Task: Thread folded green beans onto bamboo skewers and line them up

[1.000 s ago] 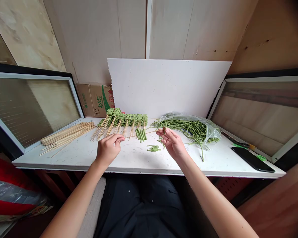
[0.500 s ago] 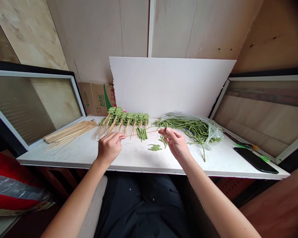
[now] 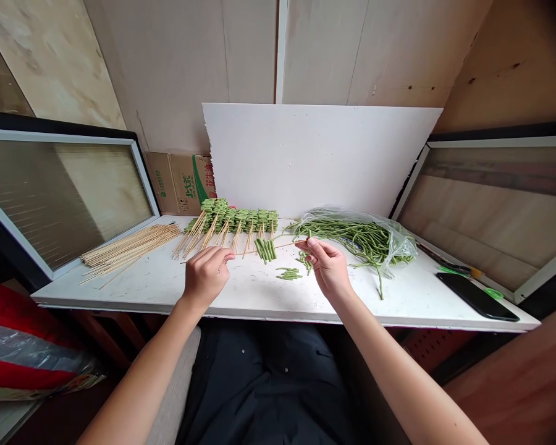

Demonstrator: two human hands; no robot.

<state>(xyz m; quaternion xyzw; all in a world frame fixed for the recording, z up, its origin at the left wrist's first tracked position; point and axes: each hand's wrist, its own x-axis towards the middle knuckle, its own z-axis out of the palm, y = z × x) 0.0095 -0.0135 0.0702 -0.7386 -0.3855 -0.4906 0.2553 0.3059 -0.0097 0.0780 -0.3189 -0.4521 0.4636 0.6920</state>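
My left hand [image 3: 206, 273] is closed in a pinch on the near end of a thin bamboo skewer [image 3: 248, 251] that carries a row of green bean pieces [image 3: 265, 249]. At the skewer's far tip, my right hand [image 3: 327, 264] pinches a short bean piece [image 3: 308, 235]. More cut pieces [image 3: 288, 274] lie loose on the white table [image 3: 241, 293] between my hands. Behind them, finished bean skewers [image 3: 231, 222] are stacked in a row.
A pile of bare bamboo skewers [image 3: 130, 247] lies at the left. An open plastic bag of long green beans [image 3: 359, 238] sits at the right. A black phone [image 3: 477, 296] and scissors [image 3: 449, 267] rest at the far right. A cardboard box [image 3: 178, 182] stands behind.
Both hands stay almost where they were, with small finger movements at the skewer's tip. The view has shifted slightly.
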